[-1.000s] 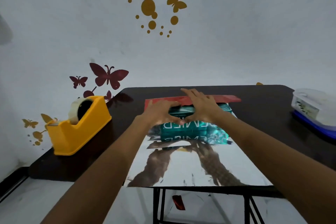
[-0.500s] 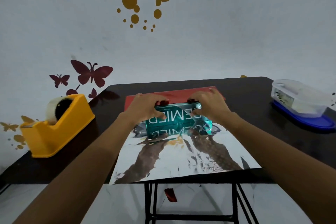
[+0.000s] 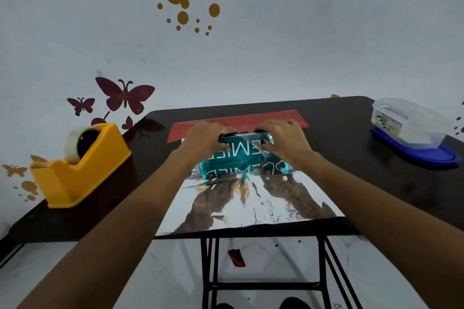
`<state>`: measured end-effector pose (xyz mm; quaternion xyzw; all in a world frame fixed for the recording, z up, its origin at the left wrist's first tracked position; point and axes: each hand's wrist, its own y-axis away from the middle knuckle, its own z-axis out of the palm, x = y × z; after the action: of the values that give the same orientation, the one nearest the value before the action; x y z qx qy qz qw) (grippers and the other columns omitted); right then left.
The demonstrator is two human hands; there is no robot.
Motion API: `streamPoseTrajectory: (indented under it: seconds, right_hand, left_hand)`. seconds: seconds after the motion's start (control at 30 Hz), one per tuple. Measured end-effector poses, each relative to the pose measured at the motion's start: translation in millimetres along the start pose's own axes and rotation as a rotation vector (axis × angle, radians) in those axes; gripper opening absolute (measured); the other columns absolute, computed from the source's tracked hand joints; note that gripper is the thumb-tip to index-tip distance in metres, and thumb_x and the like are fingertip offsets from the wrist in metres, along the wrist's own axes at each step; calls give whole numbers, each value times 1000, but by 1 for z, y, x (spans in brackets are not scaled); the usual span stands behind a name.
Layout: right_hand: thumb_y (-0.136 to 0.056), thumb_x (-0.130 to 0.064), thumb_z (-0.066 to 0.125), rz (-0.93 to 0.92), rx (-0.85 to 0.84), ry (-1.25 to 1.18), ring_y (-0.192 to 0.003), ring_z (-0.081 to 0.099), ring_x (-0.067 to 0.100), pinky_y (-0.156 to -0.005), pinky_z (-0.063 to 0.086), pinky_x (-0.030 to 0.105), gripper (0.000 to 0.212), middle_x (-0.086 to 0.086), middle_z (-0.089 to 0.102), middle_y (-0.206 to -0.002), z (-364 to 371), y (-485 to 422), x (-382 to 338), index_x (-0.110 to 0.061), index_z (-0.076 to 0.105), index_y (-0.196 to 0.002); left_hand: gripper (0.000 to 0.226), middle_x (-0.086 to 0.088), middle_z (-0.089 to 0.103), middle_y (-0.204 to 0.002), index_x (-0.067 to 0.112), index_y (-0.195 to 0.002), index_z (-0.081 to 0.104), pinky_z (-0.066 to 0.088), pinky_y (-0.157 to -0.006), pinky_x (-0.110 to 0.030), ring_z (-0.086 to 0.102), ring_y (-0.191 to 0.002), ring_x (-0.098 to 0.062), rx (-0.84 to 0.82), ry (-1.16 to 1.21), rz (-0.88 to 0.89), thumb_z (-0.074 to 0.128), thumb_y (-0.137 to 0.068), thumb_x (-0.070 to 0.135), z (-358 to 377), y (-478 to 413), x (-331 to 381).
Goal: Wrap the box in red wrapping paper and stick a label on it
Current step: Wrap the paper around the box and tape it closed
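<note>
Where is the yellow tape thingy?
In the head view, the yellow tape dispenser sits on the left side of the dark table, apart from the silvery wrapping paper, left of the left hand.

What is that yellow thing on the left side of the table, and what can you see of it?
It is a tape dispenser, a chunky yellow block that looks like moulded plastic, with a smooth sloping top. A roll of pale, translucent tape on a dark hub sits in its raised far end; the low near end seems to carry the cutter. It stands upright near the left edge of the dark table. Only the table touches it.
</note>
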<state>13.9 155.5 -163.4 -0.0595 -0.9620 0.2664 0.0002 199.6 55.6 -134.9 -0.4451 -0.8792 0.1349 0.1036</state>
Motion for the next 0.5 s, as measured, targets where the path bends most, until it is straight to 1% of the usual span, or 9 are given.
streamPoseTrajectory:
  seconds: [0.03,0.1,0.2,0.27,0.3,0.37,0.4,0.47,0.5]
  right_hand:
    - [-84,-40,65,-1,-10,7,-131,42,18,-113,18,46,58,-1,46,-142,-1,0,0,-25,45,-136]
    - [-82,-48,62,55,9,-22,-141,26,18,-115,7,52,75,0,31,-152,-3,6,2,-28,27,-146]
    - [-77,-59,59,380,34,-230,-146,4,23,-111,-2,58,102,4,5,-159,-5,18,7,-26,-5,-150]
    - [-76,-66,54,581,-113,-297,-146,-4,26,-110,-5,60,110,8,-6,-158,-4,31,14,-20,-17,-148]
    - [-77,-69,50,618,-200,-284,-146,-6,25,-110,-6,60,110,9,-8,-158,-2,38,18,-18,-18,-147]
    - [-80,-69,46,607,-301,-247,-146,-2,23,-111,-6,58,106,8,-2,-159,3,49,23,-13,-11,-149]
    - [-81,-66,48,596,-298,-247,-146,3,22,-112,-6,57,102,8,6,-158,5,51,26,-10,-2,-150]
    - [-83,-54,59,592,-203,-362,-142,24,22,-114,-3,51,91,9,33,-151,7,51,26,-6,16,-147]
    - [-82,-44,65,586,-138,-448,-136,36,24,-115,1,49,83,8,48,-141,7,49,26,-7,23,-143]
  left_hand:
    - [56,2,60,-130,27,-133,53,44,-90,-32,56,-116,-21,10,7,-13,71,-81,32,0,0,1]
    - [53,1,60,-130,28,-132,54,44,-87,-33,56,-116,-22,21,20,-33,70,-82,32,2,-1,1]
    - [51,-2,61,-128,27,-130,56,45,-89,-36,57,-114,-24,40,48,-48,71,-81,30,5,0,-4]
    - [50,-2,63,-125,27,-128,58,46,-90,-37,58,-111,-23,48,68,-54,72,-81,26,7,-1,-5]
    - [49,-1,64,-123,27,-127,58,47,-89,-36,59,-109,-22,50,64,-53,72,-80,25,8,-1,-4]
    - [47,2,64,-122,25,-125,59,46,-87,-33,59,-107,-21,52,39,-52,71,-80,23,7,-2,-3]
    - [47,2,64,-122,25,-125,58,46,-87,-33,59,-108,-20,56,28,-49,71,-80,23,7,-3,-2]
    - [48,2,63,-123,24,-125,58,45,-88,-33,58,-108,-20,48,26,-46,72,-80,23,7,-3,-1]
    - [48,2,63,-123,23,-125,57,45,-88,-33,58,-108,-20,39,22,-42,72,-79,24,6,-3,1]
